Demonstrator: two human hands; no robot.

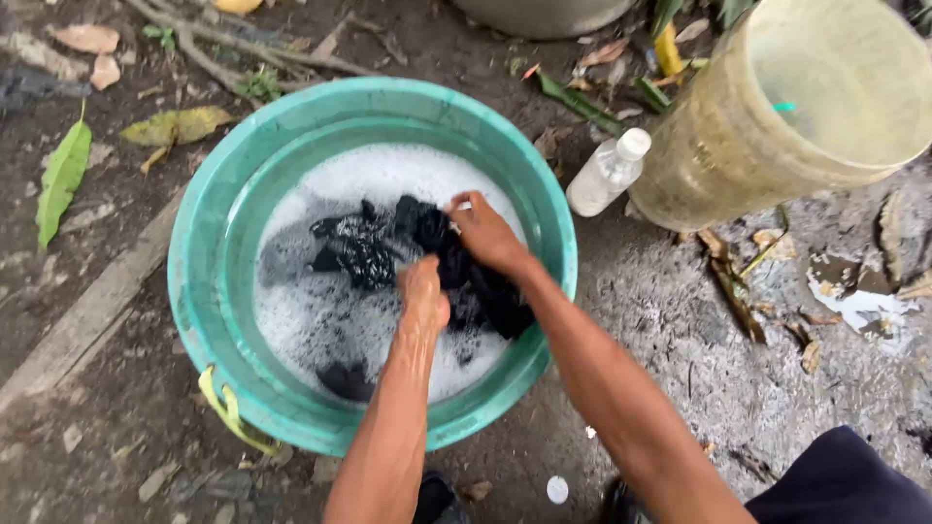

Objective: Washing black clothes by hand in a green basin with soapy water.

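A round green plastic basin (209,291) sits on the dirt ground, filled with white soapy foam. A black wet cloth (374,247) lies bunched in the suds. My left hand (424,293) is closed on the cloth near the basin's middle. My right hand (485,233) grips the same cloth a little farther back and to the right. Both forearms reach in from the bottom of the view. More dark fabric (345,378) shows through the foam near the front rim.
A large pale yellowish bucket (777,126) stands at the upper right, with a small clear plastic bottle with a white cap (607,173) beside it. A yellow strap (228,412) hangs off the basin's front-left rim. Leaves, twigs and a wooden plank (87,311) lie around.
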